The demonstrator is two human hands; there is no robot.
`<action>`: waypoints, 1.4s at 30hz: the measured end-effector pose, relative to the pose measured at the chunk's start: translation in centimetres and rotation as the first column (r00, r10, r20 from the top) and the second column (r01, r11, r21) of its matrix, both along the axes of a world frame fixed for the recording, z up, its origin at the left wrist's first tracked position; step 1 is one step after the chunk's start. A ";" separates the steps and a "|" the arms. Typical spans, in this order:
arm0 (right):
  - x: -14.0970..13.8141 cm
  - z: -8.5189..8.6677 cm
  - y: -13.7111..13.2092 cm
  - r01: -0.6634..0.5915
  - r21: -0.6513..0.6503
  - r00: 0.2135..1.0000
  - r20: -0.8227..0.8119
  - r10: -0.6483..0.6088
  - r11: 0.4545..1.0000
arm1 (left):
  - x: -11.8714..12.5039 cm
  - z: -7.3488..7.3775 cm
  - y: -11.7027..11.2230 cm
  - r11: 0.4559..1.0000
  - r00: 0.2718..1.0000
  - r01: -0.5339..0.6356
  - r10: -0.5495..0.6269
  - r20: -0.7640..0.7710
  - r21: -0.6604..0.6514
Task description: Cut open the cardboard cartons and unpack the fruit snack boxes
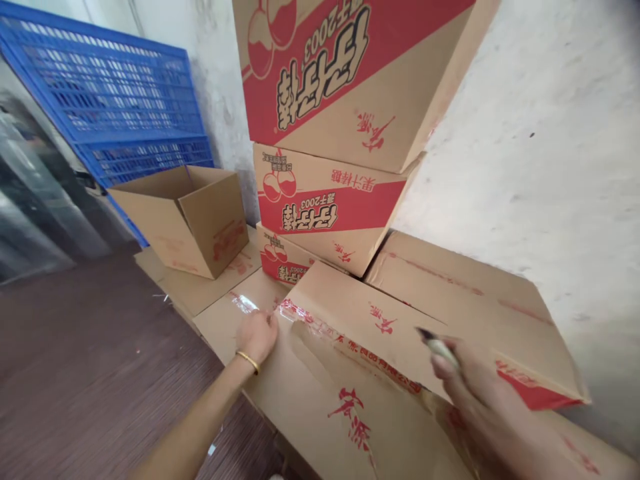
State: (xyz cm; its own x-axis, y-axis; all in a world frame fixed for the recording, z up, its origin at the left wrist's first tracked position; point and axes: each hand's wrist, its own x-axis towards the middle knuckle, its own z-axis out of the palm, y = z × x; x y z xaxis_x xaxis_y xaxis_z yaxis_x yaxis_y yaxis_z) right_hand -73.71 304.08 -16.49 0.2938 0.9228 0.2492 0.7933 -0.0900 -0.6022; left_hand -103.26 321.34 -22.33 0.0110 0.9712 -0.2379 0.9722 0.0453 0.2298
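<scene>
Our left hand sits fist-like, fingers curled, on the taped seam of the carton lying in front of the stacked cartons; our right hand grips a marker, tip hovering just above the top flap. We'd press down firmly with the left so the flap stays flat, and keep the marker clear of glossy tape.
</scene>
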 end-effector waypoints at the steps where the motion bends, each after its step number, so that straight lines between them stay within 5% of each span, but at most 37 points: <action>1: -0.8 0.4 1.3 -0.070 -0.082 0.998 -0.008 0.069 0.994 | 0.1 -0.2 -0.5 0.999 1.000 0.003 -0.002 -0.013 0.053; 4: -3.3 1.6 5.5 -0.251 -0.341 0.965 -0.017 0.260 0.906 | 0.5 -0.8 -1.2 0.984 0.999 0.027 -0.019 -0.048 0.175; 8: -7.9 2.3 12.4 -0.264 -0.601 0.886 0.157 0.436 0.754 | 0.6 -1.1 -1.2 0.989 0.999 0.029 -0.024 -0.034 0.147; 13: -13.0 1.0 20.4 -0.271 -0.736 0.621 0.359 0.697 0.620 | -0.4 -0.9 -1.5 0.986 0.993 0.113 -0.116 0.018 0.120; 16: -13.6 -0.7 23.9 -0.393 -0.747 0.419 0.373 0.828 0.536 | -1.3 -1.2 -1.6 0.974 0.977 0.204 -0.208 0.041 0.094; 20: -13.7 -2.0 27.1 -0.558 -0.761 0.172 0.284 0.943 0.331 | -2.4 -2.5 -1.9 0.953 0.949 0.267 -0.286 0.133 0.146; 27: -16.7 -2.1 28.6 -0.522 -0.850 -0.030 0.100 0.995 0.070 | -3.0 -4.9 -2.6 0.882 0.886 0.279 -0.389 0.251 0.381; 34: -16.4 -3.8 28.6 -0.570 -0.821 -0.170 0.096 0.981 -0.018 | -3.1 -5.0 -2.6 0.873 0.869 0.285 -0.409 0.278 0.395; 42: -15.8 -3.7 30.0 -0.491 -0.871 -0.259 0.158 0.953 0.011 | -3.3 -4.7 -2.2 0.861 0.839 0.280 -0.434 0.328 0.423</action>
